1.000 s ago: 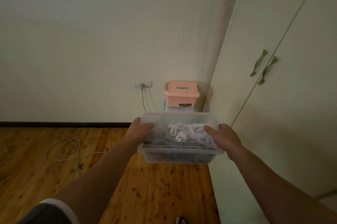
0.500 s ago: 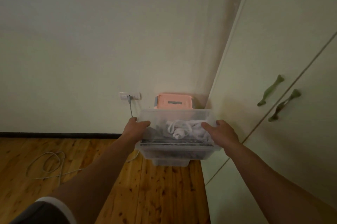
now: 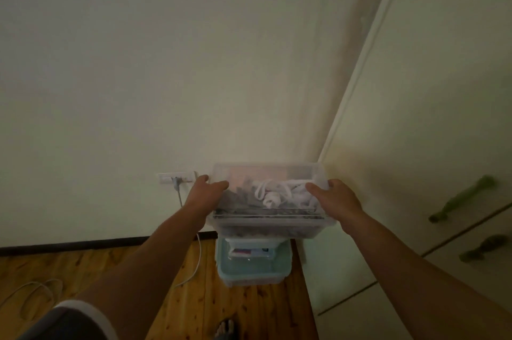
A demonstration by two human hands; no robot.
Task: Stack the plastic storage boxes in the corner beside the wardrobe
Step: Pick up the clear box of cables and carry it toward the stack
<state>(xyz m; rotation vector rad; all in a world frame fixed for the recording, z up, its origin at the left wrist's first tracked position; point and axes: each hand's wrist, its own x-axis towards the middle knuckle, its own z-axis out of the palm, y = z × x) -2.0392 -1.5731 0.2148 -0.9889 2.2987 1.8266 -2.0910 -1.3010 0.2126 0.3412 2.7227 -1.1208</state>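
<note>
Nearest the camera, a dark sleeve with a white cuff (image 3: 80,317) covers the left upper arm, and the toes of a sandalled foot (image 3: 225,329) stand on the wooden floor (image 3: 133,278). Both bare forearms reach forward.

The left hand (image 3: 206,192) clasps the left end of a clear plastic storage box (image 3: 267,226). Its thumb is hooked over the rim and lies inside, and its other fingers are hidden behind the wall. The right hand (image 3: 336,201) clasps the right end the same way, thumb over the rim. The box hangs level between the two hands, raised off the floor, in the corner where the wall (image 3: 194,62) meets the side of the wardrobe (image 3: 415,118).

The box is lidless, with frosted see-through walls and a ribbed lip. Inside lie a coiled white cord (image 3: 273,192) and dark jumbled items (too dim to name). A pinkish patch (image 3: 257,175) shows through its far part.

Directly beneath it stands a small clear box (image 3: 250,250) on the lid of a teal storage box (image 3: 253,270), which rests on the floor against the wardrobe. Whether the held box touches anything below cannot be told.

Beyond, a wall socket (image 3: 167,177) holds a plug (image 3: 175,182), and its white cable (image 3: 197,262) trails to the floor. Two green handles (image 3: 461,202) sit on the wardrobe doors.
</note>
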